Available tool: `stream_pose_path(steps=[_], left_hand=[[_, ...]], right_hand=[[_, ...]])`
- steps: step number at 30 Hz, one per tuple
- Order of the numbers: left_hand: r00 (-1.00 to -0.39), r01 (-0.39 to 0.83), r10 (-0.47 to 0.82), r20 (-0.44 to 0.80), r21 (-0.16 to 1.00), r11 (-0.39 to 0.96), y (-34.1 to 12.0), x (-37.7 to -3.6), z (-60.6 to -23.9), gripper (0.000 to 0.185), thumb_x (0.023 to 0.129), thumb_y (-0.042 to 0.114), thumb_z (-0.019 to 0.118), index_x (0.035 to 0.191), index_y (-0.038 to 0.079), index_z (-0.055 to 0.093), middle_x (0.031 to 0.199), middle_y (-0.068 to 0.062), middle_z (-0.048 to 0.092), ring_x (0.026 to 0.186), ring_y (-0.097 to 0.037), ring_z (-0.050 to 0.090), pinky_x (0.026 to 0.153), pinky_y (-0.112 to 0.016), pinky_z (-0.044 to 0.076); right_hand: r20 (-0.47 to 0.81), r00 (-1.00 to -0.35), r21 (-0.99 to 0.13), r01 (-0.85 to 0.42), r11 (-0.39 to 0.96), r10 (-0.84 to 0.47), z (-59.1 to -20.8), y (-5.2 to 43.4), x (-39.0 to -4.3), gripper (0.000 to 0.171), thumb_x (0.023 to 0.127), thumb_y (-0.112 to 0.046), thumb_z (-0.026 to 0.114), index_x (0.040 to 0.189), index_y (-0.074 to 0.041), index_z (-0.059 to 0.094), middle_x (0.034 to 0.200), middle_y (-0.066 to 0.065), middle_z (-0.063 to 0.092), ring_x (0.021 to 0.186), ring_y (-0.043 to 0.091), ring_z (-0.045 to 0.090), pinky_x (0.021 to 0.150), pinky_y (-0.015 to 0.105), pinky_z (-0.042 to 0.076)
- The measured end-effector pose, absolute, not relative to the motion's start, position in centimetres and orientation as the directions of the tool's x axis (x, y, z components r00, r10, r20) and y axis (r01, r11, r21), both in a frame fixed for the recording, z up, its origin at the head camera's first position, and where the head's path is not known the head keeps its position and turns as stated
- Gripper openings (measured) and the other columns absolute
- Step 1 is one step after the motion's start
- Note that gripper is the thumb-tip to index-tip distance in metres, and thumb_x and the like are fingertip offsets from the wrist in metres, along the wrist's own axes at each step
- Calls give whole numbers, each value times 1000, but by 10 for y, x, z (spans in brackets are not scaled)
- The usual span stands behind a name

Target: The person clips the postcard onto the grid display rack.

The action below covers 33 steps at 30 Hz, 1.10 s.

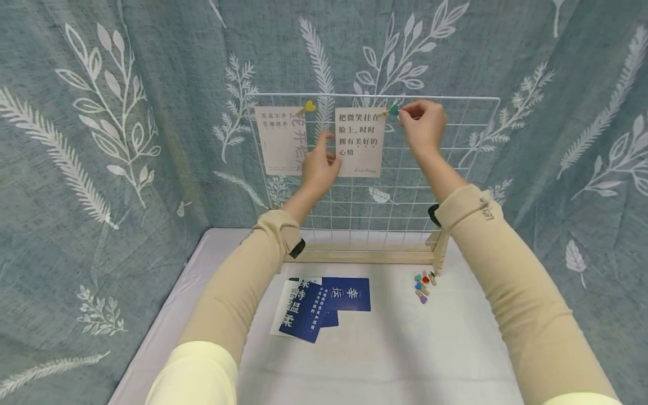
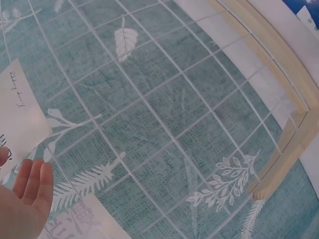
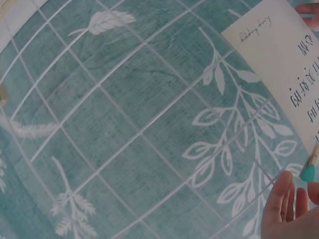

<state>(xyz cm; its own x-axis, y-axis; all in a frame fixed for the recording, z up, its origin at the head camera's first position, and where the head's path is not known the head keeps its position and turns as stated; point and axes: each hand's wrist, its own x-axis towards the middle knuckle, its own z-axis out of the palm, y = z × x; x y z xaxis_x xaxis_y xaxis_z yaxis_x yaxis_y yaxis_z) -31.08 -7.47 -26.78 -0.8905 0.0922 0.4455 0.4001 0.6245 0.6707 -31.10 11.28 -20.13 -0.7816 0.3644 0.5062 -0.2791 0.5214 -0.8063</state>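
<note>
Pinching a green heart clip (image 1: 394, 110) at the top right corner of the white card (image 1: 359, 142) with right hand (image 1: 422, 126) fingers curled round it. Steadying the card's left edge against the wire grid (image 1: 455, 146) with left hand (image 1: 318, 166), fingers relaxed.

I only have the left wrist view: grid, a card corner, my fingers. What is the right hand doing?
Observer: The right hand pinches a teal heart clip at the top right corner of the white card on the wire grid.
Operator: Is another card already up?
Observer: Yes, a second card hangs to the left under a yellow heart clip.
Operator: Any clips left?
Observer: A small pile of spare clips lies on the table beside the wooden base; blue cards lie nearer the person.
</note>
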Motion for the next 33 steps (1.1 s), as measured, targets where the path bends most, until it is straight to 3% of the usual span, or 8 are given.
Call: stream_pose_path(steps=[6, 15, 24, 33], left_hand=[[-900, 377, 68, 431, 688, 620, -81, -307, -274, 45, 90, 9, 60, 132, 7, 44, 106, -18, 67, 92, -29, 67, 81, -35, 56], [-909, 363, 59, 413, 712, 602, -88, -302, -278, 36, 90, 12, 62, 124, 3, 53, 108, -18, 67, 95, -29, 67, 84, -34, 55], [-901, 373, 51, 431, 708, 600, -96, -297, -282, 28, 91, 17, 62, 113, 1, 61, 103, -17, 68, 90, -29, 66, 79, -37, 55], [-913, 377, 127, 387, 683, 625, -106, -291, -294, 32, 91, 20, 63, 115, -1, 61, 103, -19, 68, 90, -30, 67, 81, -36, 56]], right_hand=[[474, -811, -824, -272, 497, 344, -208, 117, -307, 19, 89, -11, 61, 97, 4, 69, 70, -9, 55, 56, -8, 47, 59, 11, 43], [406, -869, -887, -299, 352, 284, -214, 128, -298, 20, 87, -8, 63, 96, 9, 65, 58, -17, 52, 52, -5, 52, 54, 8, 47], [339, -914, -920, -273, 281, 222, -217, 139, -289, 19, 88, -14, 64, 99, 2, 65, 66, -16, 58, 64, -1, 58, 61, 13, 52], [355, -931, -892, -310, 328, 86, -232, 154, -279, 26, 90, -15, 63, 108, 3, 64, 80, -17, 61, 76, -3, 59, 67, 12, 51]])
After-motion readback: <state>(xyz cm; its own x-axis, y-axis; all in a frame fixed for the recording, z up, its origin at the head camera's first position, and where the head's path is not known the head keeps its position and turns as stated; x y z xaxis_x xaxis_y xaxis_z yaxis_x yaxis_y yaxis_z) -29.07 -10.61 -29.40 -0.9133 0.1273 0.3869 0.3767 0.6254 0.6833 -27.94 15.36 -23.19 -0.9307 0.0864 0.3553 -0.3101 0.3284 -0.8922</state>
